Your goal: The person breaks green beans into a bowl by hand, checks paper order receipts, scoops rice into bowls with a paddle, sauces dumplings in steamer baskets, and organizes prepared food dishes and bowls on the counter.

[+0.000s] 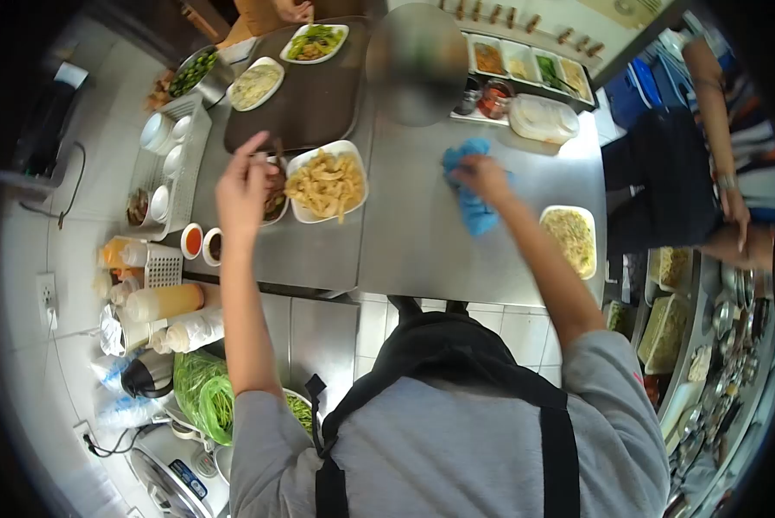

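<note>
My right hand (486, 178) is closed on a crumpled blue cloth (476, 211), which lies on the steel counter (413, 250). My left hand (242, 188) is over the left part of the counter, fingers stretched out and somewhat blurred. Just beside it, a bowl of dark food (276, 194) is partly hidden by the hand; I cannot tell whether they touch. A white dish of pale fried strips (328, 184) stands right of that bowl. At the counter's right edge is a white tray of grain-like food (569, 241).
A brown serving tray (318, 104) bears a dish of noodles (256, 85) and a dish of greens (315, 42), with another person's hand (294, 11) beside it. Sauce bowls (192, 241), bottles (164, 302) and a white basket (190, 168) line the left. A person (672, 164) stands right.
</note>
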A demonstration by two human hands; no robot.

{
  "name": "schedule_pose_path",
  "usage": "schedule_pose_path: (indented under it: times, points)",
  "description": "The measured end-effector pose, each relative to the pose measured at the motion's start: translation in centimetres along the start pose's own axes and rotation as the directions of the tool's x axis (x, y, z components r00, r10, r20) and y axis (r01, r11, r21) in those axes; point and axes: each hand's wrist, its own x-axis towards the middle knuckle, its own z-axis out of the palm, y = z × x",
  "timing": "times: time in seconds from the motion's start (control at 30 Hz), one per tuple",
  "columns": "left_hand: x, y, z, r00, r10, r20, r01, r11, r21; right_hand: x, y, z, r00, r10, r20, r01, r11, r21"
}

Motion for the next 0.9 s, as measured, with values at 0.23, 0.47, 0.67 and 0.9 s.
schedule_pose_path:
  times: [0.23, 0.47, 0.67, 0.9]
  points:
    - [-4.0, 1.5, 16.3, 0.849, -0.048, 0.526, 0.062, 0.998, -0.009, -23.6, -0.9, -7.8, 0.762, -0.26, 0.593, 0.151, 0.962, 0.228]
    - [-8.5, 3.1, 30.7, 0.657, -0.033, 0.753, 0.037, 0.999, 0.012, -32.9, 18.7, -26.1, 0.719, 0.685, 0.12, -0.676, 0.729, -0.108]
    - [-9.0, 6.5, 39.3, 0.61, -0.061, 0.79, -0.1, 0.983, 0.153, -16.3, 20.3, -23.9, 0.843, 0.535, 0.057, -0.506, 0.752, 0.423]
    - [-6.2, 7.3, 42.7, 0.66, 0.217, 0.719, -0.533, 0.81, 0.244, -6.1, 18.8, -14.1, 0.863, 0.171, 0.475, -0.431, 0.74, 0.517]
